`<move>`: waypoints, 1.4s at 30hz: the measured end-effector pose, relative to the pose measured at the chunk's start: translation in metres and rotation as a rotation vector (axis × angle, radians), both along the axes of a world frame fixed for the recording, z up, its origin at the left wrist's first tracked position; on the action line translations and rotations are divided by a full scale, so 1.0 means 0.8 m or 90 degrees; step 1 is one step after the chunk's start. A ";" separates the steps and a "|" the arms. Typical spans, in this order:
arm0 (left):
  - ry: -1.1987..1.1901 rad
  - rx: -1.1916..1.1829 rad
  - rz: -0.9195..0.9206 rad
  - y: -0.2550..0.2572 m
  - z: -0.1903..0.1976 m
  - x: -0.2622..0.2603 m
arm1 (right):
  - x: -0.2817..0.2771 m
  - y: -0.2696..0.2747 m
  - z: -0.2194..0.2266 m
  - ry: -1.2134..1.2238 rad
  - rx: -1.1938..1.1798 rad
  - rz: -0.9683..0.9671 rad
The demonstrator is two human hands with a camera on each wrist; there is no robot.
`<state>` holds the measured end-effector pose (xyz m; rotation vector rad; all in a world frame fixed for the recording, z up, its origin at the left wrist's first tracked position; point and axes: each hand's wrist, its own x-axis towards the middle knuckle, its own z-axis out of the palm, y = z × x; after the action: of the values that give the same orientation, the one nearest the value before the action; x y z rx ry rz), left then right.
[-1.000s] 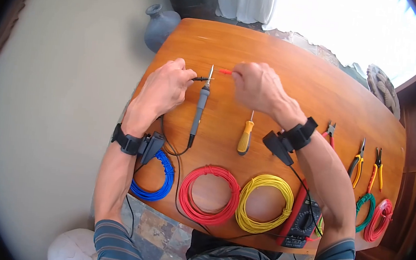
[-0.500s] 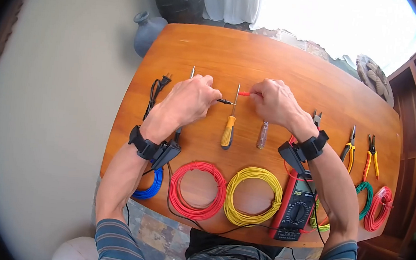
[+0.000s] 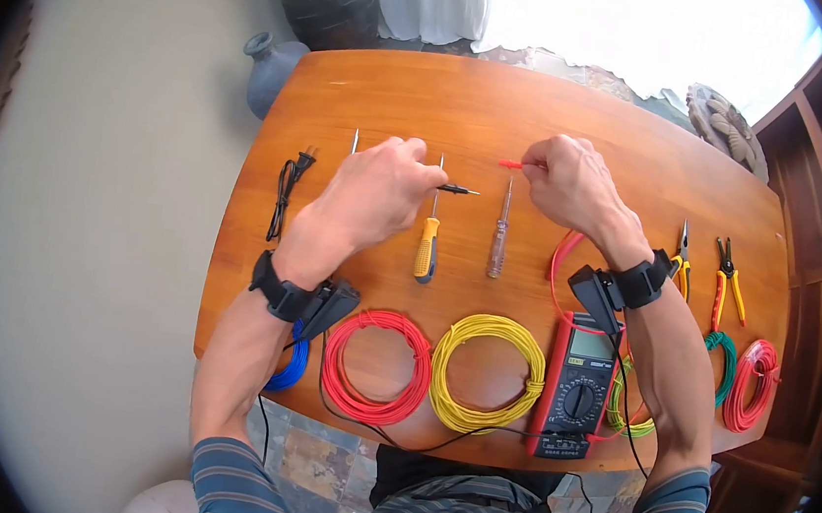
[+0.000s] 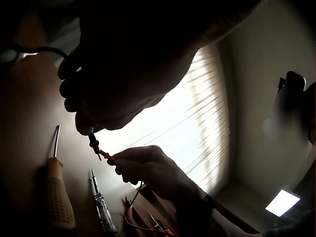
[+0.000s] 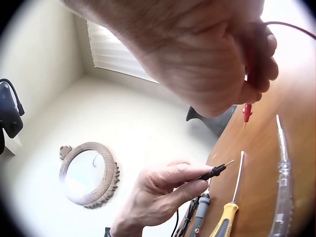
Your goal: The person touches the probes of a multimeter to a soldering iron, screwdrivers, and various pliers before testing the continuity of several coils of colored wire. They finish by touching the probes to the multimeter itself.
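Note:
My left hand (image 3: 373, 189) pinches a black multimeter probe (image 3: 457, 190), its bare tip pointing right across the shaft of a yellow-and-grey screwdriver (image 3: 426, 250) in the head view. Between the fingers of my right hand (image 3: 576, 185) is the red probe (image 3: 512, 164), which points left above the tip of a clear-handled screwdriver (image 3: 499, 247). In the right wrist view the black probe (image 5: 215, 172) and red probe (image 5: 247, 113) stand apart, over the table. A red-and-black multimeter (image 3: 578, 396) lies near the table's front edge. My left hand mostly hides the soldering iron (image 5: 200, 213).
Red wire (image 3: 371, 413), yellow wire (image 3: 484, 424) and blue wire (image 3: 294, 366) lie coiled along the front. Long-nose pliers (image 3: 683, 253) and wire strippers (image 3: 728, 282) are at the right. A corded plug (image 3: 299, 167) lies on the left.
Both hands, holding the probes, have moved rightward along the row of tools, from the soldering iron past the yellow screwdriver toward the clear-handled one. The head view has shifted too.

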<state>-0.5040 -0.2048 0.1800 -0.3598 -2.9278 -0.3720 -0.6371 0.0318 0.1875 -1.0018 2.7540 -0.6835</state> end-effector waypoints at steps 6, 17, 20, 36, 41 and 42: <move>-0.028 0.012 -0.035 0.036 -0.027 -0.037 | 0.004 0.029 -0.008 -0.064 0.038 -0.059; -0.061 -0.050 0.012 0.045 -0.031 -0.058 | -0.003 0.036 -0.021 -0.088 0.058 -0.063; -0.009 -0.072 0.009 0.047 -0.023 -0.056 | -0.004 0.047 -0.016 -0.067 -0.034 -0.055; -0.055 0.017 -0.074 0.169 -0.001 -0.091 | 0.013 0.181 0.031 -0.069 -0.016 -0.176; -0.090 -0.046 -0.066 0.184 -0.020 -0.107 | 0.006 0.190 -0.010 -0.078 -0.029 -0.171; -0.093 -0.059 -0.061 0.186 -0.020 -0.106 | 0.005 0.191 -0.011 -0.080 -0.032 -0.174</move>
<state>-0.5888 -0.0562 0.1638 -0.5084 -3.0852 -0.2871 -0.6332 0.1845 0.1785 -0.5704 2.7997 -0.8250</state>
